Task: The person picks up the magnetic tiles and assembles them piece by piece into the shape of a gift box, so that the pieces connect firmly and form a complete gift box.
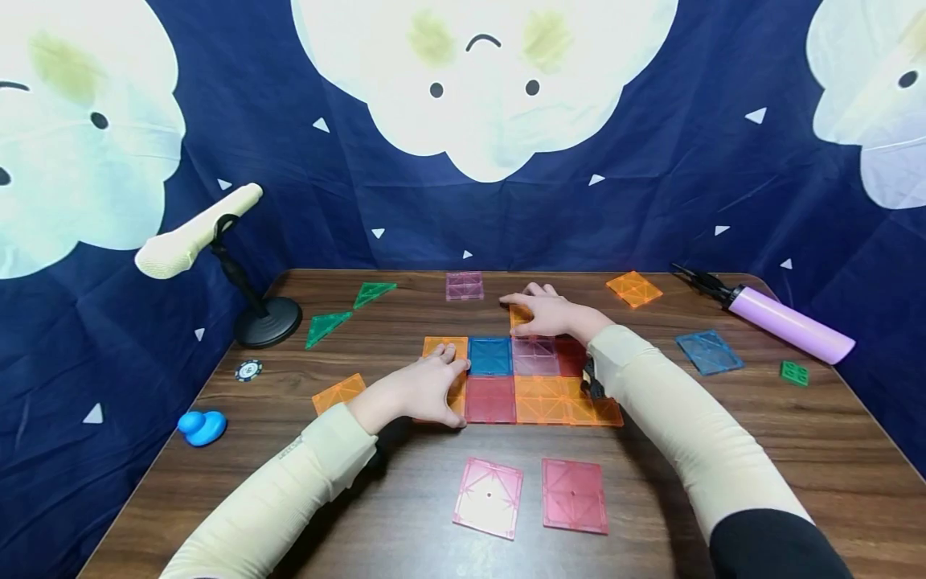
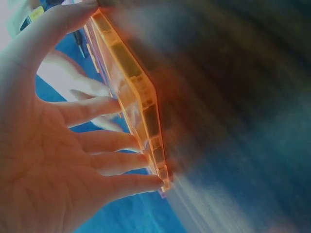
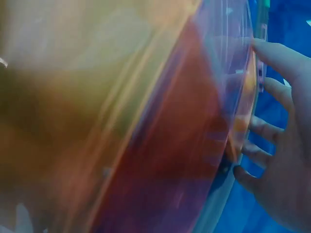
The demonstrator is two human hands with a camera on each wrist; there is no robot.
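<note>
Translucent magnetic tiles form a flat two-row block on the table, with a blue tile [image 1: 490, 356], a dark pink tile [image 1: 490, 400], a pale purple tile [image 1: 534, 356] and several orange tiles [image 1: 544, 400]. My left hand [image 1: 427, 386] lies over the block's left end, its spread, straight fingers touching the edges of the orange tiles there [image 2: 141, 104]. Behind the purple tile, my right hand [image 1: 546, 312] holds an orange tile [image 1: 519, 314] between thumb and fingers. The hand partly covers this tile, and my right wrist hides part of a red tile [image 1: 570, 358].
Two pink tiles [image 1: 488, 497] lie in front. Green triangles [image 1: 328, 326], a purple tile [image 1: 465, 285], orange tiles [image 1: 634, 289] and a blue tile [image 1: 709, 352] lie around. A black stand [image 1: 268, 322], rubber duck [image 1: 202, 427], poker chip [image 1: 248, 370], hand pump [image 1: 790, 323] and green brick [image 1: 794, 372] sit near the sides.
</note>
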